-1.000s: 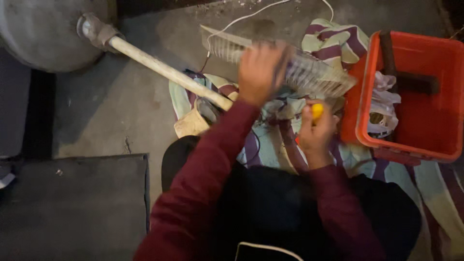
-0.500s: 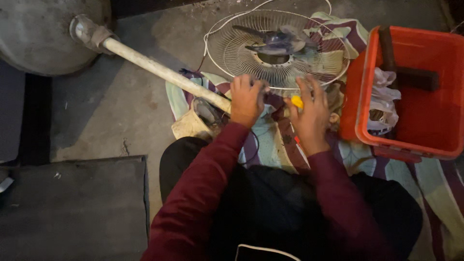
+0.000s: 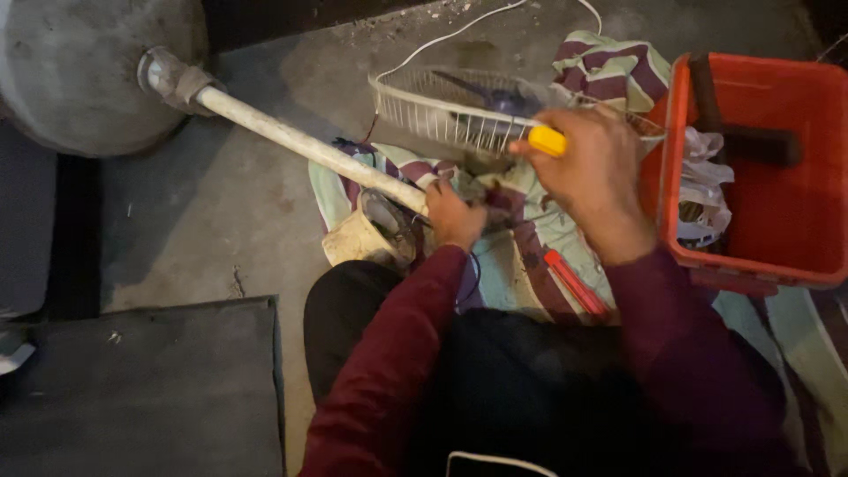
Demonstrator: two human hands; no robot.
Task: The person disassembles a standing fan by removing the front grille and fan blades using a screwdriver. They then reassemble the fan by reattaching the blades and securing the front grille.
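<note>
Since a moment ago: the wire fan guard (image 3: 459,110) has tipped from lying flat, where its whole round face showed, to standing on edge, so only its rim and a band of bars face me; my right hand (image 3: 587,181) has come up higher.

Left hand: my left hand (image 3: 455,216) is closed around the near end of the white pole (image 3: 300,146), where it meets the fan's motor housing (image 3: 486,177); the fingers are curled tight, holding it down on the striped cloth (image 3: 609,71).

Right hand: closed on the yellow-handled screwdriver (image 3: 548,140); only the yellow butt shows past my knuckles, and I cannot tell where the tip sits.

Key relation: the housing lies between my two hands, just ahead of the left and below the right. The pole's long axis runs from there up and left to the round grey base (image 3: 79,71) at the floor's far left corner. My left hand is the nearer one and touches the pole; the right comes in from the right side, above.

Look of the fan: dusty off-white guard with thin close bars, dark blades behind it, grimy pole, dull metal collar at the base.

Around: red plastic crate (image 3: 821,265) by the cloth's right edge, touching my right wrist area; red-handled tool (image 3: 574,283) lying on the cloth near my lap; white cable (image 3: 450,35) trailing off beyond.
</note>
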